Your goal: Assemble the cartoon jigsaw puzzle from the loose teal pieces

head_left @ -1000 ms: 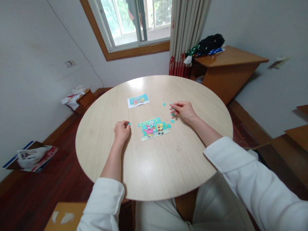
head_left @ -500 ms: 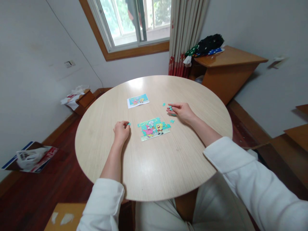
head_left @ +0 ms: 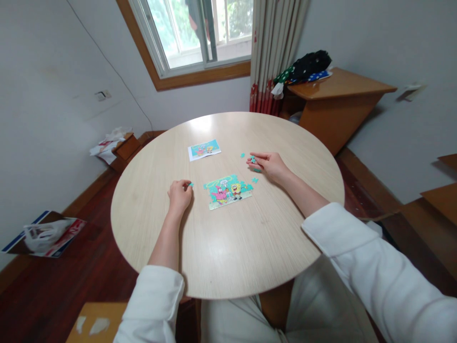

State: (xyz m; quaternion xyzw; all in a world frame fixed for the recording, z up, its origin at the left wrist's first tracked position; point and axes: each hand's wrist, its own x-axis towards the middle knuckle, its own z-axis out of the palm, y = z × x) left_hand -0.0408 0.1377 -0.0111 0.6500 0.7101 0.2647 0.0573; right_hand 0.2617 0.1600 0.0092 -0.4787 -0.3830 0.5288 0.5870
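Note:
A partly assembled cartoon jigsaw puzzle (head_left: 227, 191) lies in the middle of the round wooden table (head_left: 228, 247). My left hand (head_left: 179, 195) rests curled on the table just left of it, pinching a small teal puzzle piece (head_left: 191, 184). My right hand (head_left: 268, 165) hovers above the puzzle's upper right corner, fingers closed on another teal piece (head_left: 252, 159). Two loose teal pieces lie nearby, one (head_left: 243, 155) beyond my right hand and one (head_left: 254, 180) beside the puzzle's right edge.
A small reference picture (head_left: 203, 149) lies farther back on the table. A wooden desk (head_left: 339, 95) with dark clothing stands at the back right by a curtain (head_left: 274, 52). Papers and bags (head_left: 43, 236) sit on the floor at the left.
My right hand has shifted slightly left and away, lifting a teal piece off the table. My left hand has stayed put.

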